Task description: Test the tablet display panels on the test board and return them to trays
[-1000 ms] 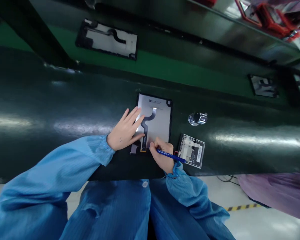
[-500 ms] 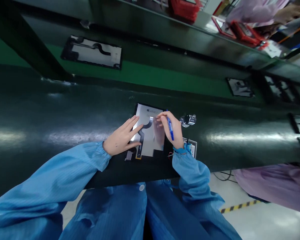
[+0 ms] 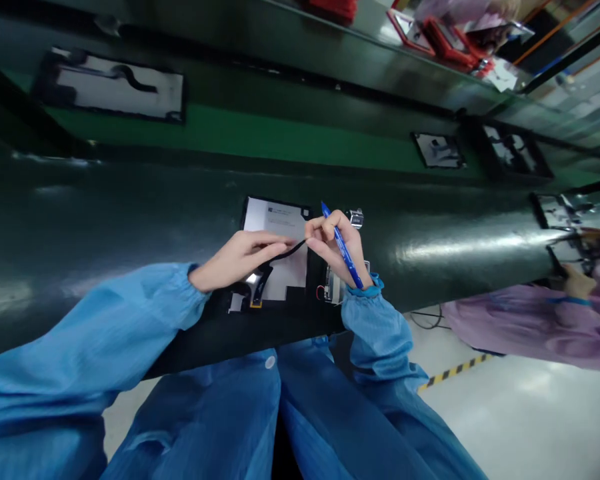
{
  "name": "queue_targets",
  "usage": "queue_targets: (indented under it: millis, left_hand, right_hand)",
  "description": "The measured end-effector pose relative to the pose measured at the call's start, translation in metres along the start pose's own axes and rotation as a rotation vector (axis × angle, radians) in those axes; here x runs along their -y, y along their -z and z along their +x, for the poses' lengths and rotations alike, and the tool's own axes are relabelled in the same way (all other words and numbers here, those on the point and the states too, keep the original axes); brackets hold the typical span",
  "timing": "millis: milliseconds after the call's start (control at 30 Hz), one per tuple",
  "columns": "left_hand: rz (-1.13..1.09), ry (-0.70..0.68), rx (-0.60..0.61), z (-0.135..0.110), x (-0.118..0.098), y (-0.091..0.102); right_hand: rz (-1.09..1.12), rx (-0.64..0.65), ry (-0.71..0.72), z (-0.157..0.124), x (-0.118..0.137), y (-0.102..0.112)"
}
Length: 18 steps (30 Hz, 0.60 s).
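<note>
In front of me lies a screen panel (image 3: 293,270), its silvery back facing up, with a printed label near its far edge. A black flex cable (image 3: 296,250) rises off the panel between my hands. My right hand (image 3: 337,243) pinches the cable's far end between thumb and fingertips and also holds a blue pen (image 3: 347,257), tilted across the fingers. With fingers stretched to the right, my left hand (image 3: 243,257) has its thumb and fingers closed about the cable's middle. The cable's lower connector end (image 3: 257,297) hangs at the panel's near left edge.
Behind the right hand is a small shiny metal object (image 3: 355,218). A small framed part with wires (image 3: 333,288) lies beside my right wrist. More panels (image 3: 125,90) rest at the back, near a dark tray (image 3: 510,150). A co-worker's hand (image 3: 577,283) is at right.
The flex cable's end has come up off the panel, into my right fingertips. My left hand has gone from spread flat to closed about the cable. The view has shifted right.
</note>
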<state>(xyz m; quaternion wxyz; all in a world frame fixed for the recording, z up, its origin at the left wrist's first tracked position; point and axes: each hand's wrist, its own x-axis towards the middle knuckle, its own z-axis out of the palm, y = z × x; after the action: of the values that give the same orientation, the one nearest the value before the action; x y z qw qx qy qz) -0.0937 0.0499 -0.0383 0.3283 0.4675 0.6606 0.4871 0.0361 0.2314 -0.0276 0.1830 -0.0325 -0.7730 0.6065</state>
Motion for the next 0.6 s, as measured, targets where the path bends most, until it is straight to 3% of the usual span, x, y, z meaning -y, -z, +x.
queue_targets:
  millis: [100, 200, 300, 433, 600]
  left_hand:
    - [-0.317, 0.149, 0.242, 0.020, -0.019, -0.007]
    - [-0.403, 0.191, 0.252, 0.028, -0.025, -0.019]
    - [-0.207, 0.141, 0.146, 0.027, -0.020, -0.035]
    - [0.251, -0.086, -0.026, 0.027, -0.008, -0.062]
    - [0.592, -0.252, -0.014, 0.030, 0.004, -0.088]
  right_hand:
    - [0.029, -0.008, 0.042, -0.019, 0.008, 0.005]
    - [0.042, -0.048, 0.058, -0.037, 0.009, 0.010]
    - [-0.013, -0.135, -0.028, -0.056, 0.004, 0.016]
    - [-0.136, -0.376, -0.168, -0.079, -0.019, 0.022]
    - [-0.304, -0.457, -0.238, -0.096, -0.044, 0.024]
